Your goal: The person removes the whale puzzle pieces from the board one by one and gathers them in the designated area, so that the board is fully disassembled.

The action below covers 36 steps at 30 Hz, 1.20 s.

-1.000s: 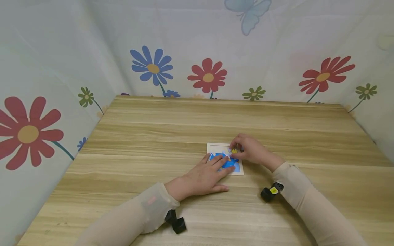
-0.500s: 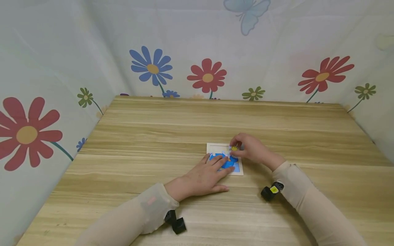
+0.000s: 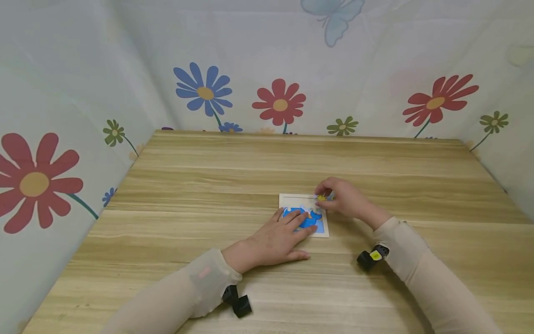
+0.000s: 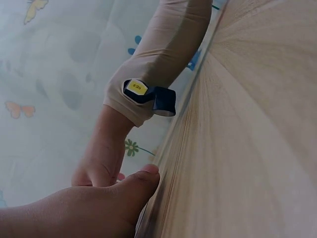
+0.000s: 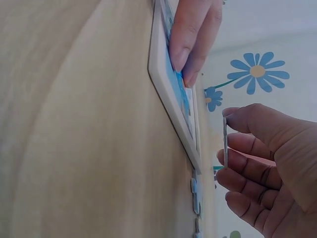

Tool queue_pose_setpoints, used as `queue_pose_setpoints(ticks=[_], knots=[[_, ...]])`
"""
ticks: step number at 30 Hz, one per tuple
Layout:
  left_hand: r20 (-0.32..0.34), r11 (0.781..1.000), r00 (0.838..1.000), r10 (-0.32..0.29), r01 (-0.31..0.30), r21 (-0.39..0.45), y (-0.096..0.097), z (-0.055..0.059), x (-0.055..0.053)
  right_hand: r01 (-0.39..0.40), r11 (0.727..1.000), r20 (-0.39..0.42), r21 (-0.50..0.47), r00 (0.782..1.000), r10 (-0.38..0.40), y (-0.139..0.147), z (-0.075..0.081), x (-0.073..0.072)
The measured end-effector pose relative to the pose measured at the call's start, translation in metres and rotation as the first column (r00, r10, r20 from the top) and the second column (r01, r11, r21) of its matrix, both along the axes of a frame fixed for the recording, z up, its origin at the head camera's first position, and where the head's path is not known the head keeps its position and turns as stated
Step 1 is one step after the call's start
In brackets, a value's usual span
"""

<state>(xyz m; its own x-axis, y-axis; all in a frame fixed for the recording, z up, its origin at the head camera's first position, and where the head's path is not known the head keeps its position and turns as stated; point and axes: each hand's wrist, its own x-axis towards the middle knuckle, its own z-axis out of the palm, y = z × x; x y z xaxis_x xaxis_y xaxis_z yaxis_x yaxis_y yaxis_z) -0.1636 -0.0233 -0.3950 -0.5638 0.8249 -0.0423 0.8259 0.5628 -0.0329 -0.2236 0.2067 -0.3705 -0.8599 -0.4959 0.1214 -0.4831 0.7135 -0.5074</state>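
Note:
A small jigsaw puzzle in a pale square frame (image 3: pixel 292 195) lies on the table, showing a blue picture (image 3: pixel 306 222). My left hand (image 3: pixel 271 241) rests on it with fingers spread, covering its lower left part. At the puzzle's upper right, my right hand (image 3: pixel 350 199) pinches a thin puzzle piece (image 3: pixel 321 198) with a yellow sun on it. The right wrist view shows this puzzle piece (image 5: pixel 226 144) edge-on between thumb and fingertips, raised off the frame. The upper part of the picture area is pale, without blue pieces.
Loose puzzle pieces (image 5: pixel 194 194) lie on the table just beyond the frame's corner in the right wrist view. The wooden table (image 3: pixel 200 171) backs onto a flowered cloth (image 3: pixel 250 46). Black wrist cameras (image 3: pixel 238 301) hang below both sleeves.
My right hand has lifted the sun piece and shifted it slightly right and away, toward the frame's upper right corner. My left hand has stayed in place on the puzzle.

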Motion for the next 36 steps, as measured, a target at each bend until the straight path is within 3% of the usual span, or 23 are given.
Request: queue_pose_setpoints(ticks=[18,36], knots=[[0.007,1.0,1.0,0.0,0.0,0.011,0.0,-0.001,0.0,0.09,0.994,-0.016,0.066,0.996,-0.089,0.025,0.017,0.002],[0.013,1.0,1.0,-0.002,0.002,0.009,-0.002,0.0,0.0,0.122,0.984,-0.012,0.133,0.992,-0.122,0.048,0.018,0.005]])
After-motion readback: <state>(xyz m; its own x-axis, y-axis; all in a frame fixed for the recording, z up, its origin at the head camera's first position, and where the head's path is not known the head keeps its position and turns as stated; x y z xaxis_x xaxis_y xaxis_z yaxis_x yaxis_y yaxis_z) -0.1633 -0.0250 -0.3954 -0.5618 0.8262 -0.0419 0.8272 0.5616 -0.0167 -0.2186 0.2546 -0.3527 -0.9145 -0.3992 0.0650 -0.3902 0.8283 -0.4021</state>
